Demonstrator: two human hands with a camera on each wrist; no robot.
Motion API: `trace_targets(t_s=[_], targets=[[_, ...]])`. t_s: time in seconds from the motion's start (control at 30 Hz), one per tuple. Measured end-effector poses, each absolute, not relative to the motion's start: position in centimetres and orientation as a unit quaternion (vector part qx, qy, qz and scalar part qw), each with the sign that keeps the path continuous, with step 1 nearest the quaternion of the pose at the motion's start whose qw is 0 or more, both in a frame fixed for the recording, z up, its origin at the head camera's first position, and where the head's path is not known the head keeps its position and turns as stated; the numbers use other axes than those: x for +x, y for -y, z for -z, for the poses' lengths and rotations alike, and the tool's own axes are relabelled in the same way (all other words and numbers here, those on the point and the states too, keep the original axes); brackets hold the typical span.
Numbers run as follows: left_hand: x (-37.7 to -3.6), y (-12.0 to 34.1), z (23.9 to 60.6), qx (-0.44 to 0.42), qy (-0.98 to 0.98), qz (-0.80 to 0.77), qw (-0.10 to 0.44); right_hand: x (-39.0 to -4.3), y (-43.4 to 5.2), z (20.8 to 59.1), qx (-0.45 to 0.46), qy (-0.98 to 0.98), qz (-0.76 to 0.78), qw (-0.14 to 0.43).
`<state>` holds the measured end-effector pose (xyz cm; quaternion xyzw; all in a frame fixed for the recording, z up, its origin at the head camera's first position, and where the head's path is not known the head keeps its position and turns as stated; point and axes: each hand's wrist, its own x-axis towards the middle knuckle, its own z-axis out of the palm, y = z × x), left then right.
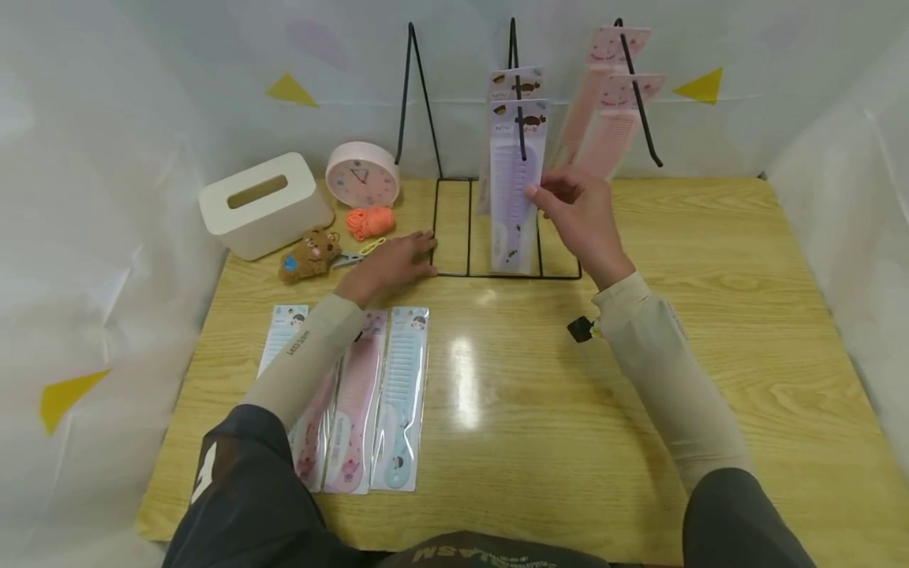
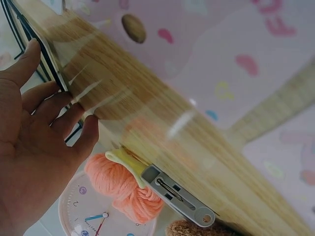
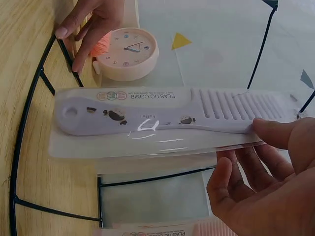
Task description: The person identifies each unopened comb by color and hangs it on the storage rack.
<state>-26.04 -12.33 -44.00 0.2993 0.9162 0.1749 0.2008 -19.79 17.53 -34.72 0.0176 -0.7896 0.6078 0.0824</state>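
Observation:
A purple comb in a clear packet [image 1: 513,189] [image 3: 147,120] hangs on the middle hook of a black wire rack [image 1: 497,276]. My right hand [image 1: 545,194] [image 3: 243,147] pinches the packet's right edge, thumb on the front by the comb's teeth. A second purple packet hangs behind it. My left hand [image 1: 415,248] [image 2: 59,98] lies flat on the wooden table [image 1: 710,237], its fingertips touching the left corner of the rack's base wire [image 2: 54,69]. Two pink comb packets [image 1: 611,118] hang on the right hook. The left hook is bare.
Several packeted combs [image 1: 398,394] lie side by side near the table's front left, partly under my left forearm. At the back left stand a white tissue box [image 1: 263,205], a pink clock [image 1: 363,175], orange yarn [image 1: 369,222], a bear toy [image 1: 310,254] and a clipper [image 2: 182,201].

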Motion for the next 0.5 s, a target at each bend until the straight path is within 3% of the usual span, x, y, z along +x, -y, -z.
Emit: trace_targets(t_s=[0.5], targets=[[-26.0, 12.3, 44.3, 0.298, -0.921, -0.165, 0.190, -20.5, -19.5, 35.4, 0.019, 0.844, -0.532, 0.056]])
